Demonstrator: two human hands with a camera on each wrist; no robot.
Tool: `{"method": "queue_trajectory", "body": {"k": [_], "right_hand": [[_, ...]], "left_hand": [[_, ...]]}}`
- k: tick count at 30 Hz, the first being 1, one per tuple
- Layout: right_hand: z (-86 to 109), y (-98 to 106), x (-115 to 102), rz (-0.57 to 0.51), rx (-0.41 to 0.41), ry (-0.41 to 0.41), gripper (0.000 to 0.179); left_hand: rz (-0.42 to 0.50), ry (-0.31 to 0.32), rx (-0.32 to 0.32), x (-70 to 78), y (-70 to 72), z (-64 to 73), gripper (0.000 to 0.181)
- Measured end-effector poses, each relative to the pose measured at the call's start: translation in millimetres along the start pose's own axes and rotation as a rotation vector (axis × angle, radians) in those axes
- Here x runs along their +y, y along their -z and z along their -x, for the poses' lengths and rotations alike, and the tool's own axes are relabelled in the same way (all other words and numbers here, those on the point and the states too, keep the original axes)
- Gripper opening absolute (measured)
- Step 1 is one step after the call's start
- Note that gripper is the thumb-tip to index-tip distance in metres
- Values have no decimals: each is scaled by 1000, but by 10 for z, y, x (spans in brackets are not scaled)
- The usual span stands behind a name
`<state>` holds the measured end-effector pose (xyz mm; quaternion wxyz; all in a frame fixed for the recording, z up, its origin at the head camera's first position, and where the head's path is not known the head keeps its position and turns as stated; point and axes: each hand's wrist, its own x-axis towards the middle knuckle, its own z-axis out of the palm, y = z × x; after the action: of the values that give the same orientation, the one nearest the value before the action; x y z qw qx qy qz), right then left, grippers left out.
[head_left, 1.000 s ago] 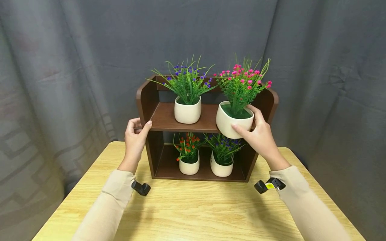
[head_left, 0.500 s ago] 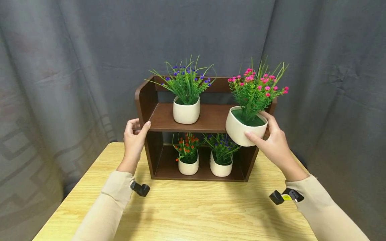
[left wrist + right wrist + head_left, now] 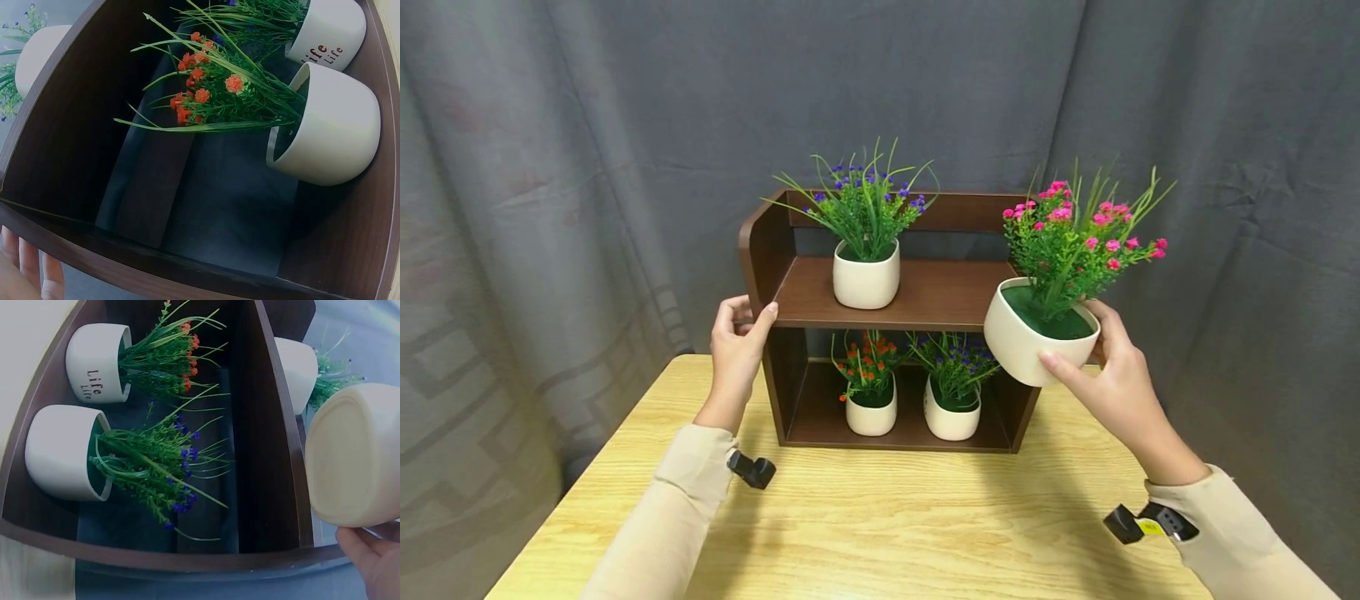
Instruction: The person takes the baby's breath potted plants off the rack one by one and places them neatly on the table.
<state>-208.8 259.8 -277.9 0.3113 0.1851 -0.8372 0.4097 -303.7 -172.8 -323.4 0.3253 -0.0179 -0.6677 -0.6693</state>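
My right hand (image 3: pixel 1123 379) grips a white pot (image 3: pixel 1030 337) of pink artificial flowers by its right side, thumb on the front. The pot is tilted and overlaps the right end of the dark brown two-tier shelf (image 3: pixel 940 300) in the head view. In the right wrist view the bottom of that pot (image 3: pixel 344 462) shows. At the shelf's left side, my left hand (image 3: pixel 737 346) holds the side panel, thumb on its front edge and fingers behind. A white pot with purple flowers (image 3: pixel 867 279) stands upright on the upper tier.
On the lower tier stand a pot with orange flowers (image 3: pixel 871 414) and another with purple flowers (image 3: pixel 952 417). "Life" is printed on one pot (image 3: pixel 334 37). The shelf stands on a light wooden table (image 3: pixel 887 525). A grey curtain (image 3: pixel 925 83) hangs behind.
My right hand has carried the pot of pink flowers rightward, downward and toward me, away from the upper tier. The left hand has stayed at the shelf's side.
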Motion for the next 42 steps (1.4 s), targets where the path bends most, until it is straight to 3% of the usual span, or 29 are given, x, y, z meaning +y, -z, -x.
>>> {"method": "queue_trajectory", "body": {"k": [13,32,42], "right_hand": [[222,132,205,-6,0,6,73],[709,216,593,67,2,-81,74],[923,324,820,59,-5,-169,71]], "left_hand": [[1,-16,9,10,-17,16,32],[-12,-18,14,19,-13,0,37],[-33,-3,-1,26,13,20,41]]}}
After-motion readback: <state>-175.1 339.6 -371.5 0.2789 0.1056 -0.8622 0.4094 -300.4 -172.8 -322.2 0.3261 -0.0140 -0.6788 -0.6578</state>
